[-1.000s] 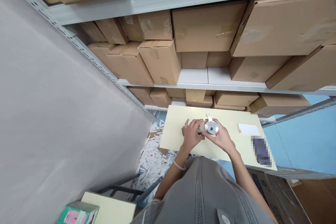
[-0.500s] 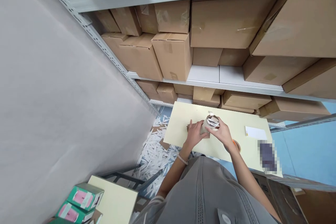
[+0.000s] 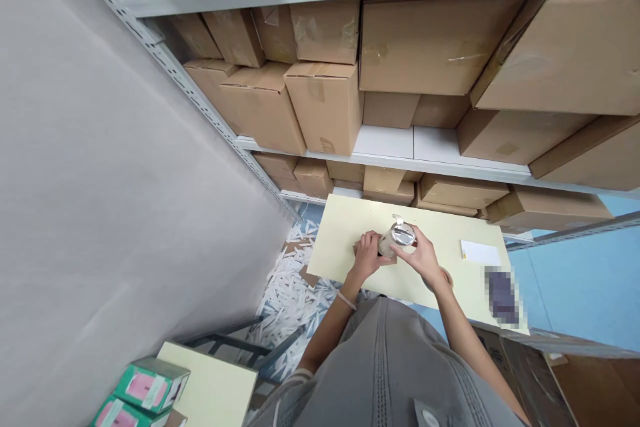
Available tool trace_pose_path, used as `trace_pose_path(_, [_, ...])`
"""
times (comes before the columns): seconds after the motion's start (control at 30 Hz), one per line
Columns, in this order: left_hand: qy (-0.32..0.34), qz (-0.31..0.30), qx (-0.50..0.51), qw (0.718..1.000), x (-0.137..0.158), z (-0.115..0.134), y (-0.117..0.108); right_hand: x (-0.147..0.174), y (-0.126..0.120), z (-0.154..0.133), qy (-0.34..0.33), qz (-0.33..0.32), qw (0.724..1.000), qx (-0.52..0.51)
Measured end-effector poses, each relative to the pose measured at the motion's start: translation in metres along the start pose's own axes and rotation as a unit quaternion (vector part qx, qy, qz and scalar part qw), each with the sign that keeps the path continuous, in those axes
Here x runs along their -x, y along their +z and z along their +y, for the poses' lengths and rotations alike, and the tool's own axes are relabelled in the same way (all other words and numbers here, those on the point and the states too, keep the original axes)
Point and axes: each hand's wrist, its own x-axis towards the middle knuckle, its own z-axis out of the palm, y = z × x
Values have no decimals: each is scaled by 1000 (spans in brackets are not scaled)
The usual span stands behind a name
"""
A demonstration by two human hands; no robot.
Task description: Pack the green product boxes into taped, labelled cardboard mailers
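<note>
A pale tumbler point(image 3: 385, 245) with a shiny lid tilts over the cream table, its top leaning right. My right hand point(image 3: 423, 257) is closed around the lidded end. At the lower end, my left hand point(image 3: 367, 256) has its fingers curled against the tumbler. A small white tab point(image 3: 398, 219) sticks out beside the lid. Beneath the tumbler and my left hand is a brown cardboard piece point(image 3: 390, 260), mostly covered. Next to my right wrist lies a ring like a tape roll point(image 3: 446, 276), partly hidden.
The cream table point(image 3: 335, 227) also bears a white card or pad point(image 3: 480, 253) and a blurred dark item point(image 3: 503, 296). Shelves behind hold cardboard boxes point(image 3: 325, 107). Paper strips point(image 3: 285, 300) litter the floor left. Green boxes point(image 3: 150, 383) stand on another surface, lower left.
The tumbler has tipped further, its lower end swinging left. My left hand's fingers have drawn in and curled. The whole view has shifted slightly.
</note>
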Motion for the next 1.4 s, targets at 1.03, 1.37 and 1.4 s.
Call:
trace_pose_path(1.03, [16,23,-41,999,0,-5,-8,23,-12,-14,49,91,995,-11])
trace_pose_path(1.37, [-20,-19,-7,1000,1,-2,-13,11,17,8,-3,10,999,47])
trace_pose_path(1.4, [-20,-21,-5,1000,2,-3,-14,11,21,12,-6,-7,998,58])
